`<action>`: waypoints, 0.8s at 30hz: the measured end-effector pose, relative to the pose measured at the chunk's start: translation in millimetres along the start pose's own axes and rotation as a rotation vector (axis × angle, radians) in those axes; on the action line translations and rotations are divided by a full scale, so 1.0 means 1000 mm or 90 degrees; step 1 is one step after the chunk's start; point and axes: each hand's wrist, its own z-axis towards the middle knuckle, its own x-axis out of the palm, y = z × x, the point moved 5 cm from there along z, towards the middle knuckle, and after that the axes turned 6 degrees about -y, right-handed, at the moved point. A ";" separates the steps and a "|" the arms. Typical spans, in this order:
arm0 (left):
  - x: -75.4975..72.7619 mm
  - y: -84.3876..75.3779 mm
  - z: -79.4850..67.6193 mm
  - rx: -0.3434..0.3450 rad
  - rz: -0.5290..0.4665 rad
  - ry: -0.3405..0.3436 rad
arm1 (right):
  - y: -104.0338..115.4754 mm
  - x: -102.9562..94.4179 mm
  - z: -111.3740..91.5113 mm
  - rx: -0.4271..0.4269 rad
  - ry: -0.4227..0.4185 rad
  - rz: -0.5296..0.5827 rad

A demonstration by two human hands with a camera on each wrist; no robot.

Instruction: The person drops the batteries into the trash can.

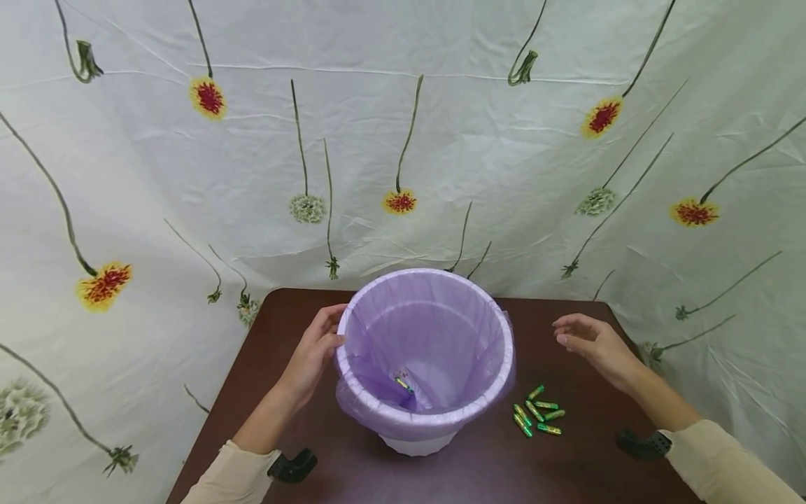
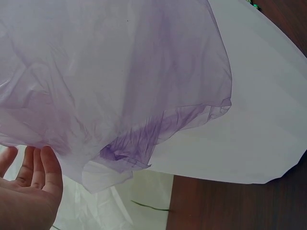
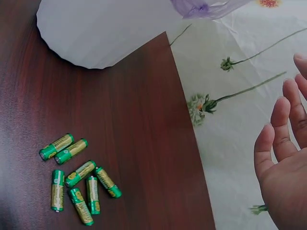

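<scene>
A white bin point(image 1: 418, 446) stands on the table, lined with a thin purple bag point(image 1: 434, 329) folded over its rim. Inside, low in the liner, lies a green and gold battery point(image 1: 404, 384). At the bin's left side, my left hand point(image 1: 313, 353) touches the rim with its fingertips; in the left wrist view its fingers point(image 2: 50, 167) reach the liner's edge, fairly straight. My right hand point(image 1: 598, 344) hovers right of the bin, fingers loosely bent and holding nothing. Several green and gold batteries point(image 3: 92, 194) lie loose on the table between the bin and that hand.
The dark brown table point(image 1: 491, 469) ends at its back edge just behind the bin. A white curtain point(image 1: 441, 140) printed with flowers hangs behind it and along both sides. Black wrist mounts point(image 1: 292, 465) sit at both sleeves.
</scene>
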 end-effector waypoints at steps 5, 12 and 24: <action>0.000 -0.001 0.000 0.005 -0.002 0.005 | -0.006 -0.002 -0.008 0.009 0.000 0.007; 0.000 -0.002 0.000 0.006 0.004 0.005 | -0.018 -0.007 -0.018 0.037 -0.021 -0.022; 0.002 -0.001 -0.001 0.003 0.003 0.004 | -0.039 -0.006 -0.032 0.055 -0.027 -0.034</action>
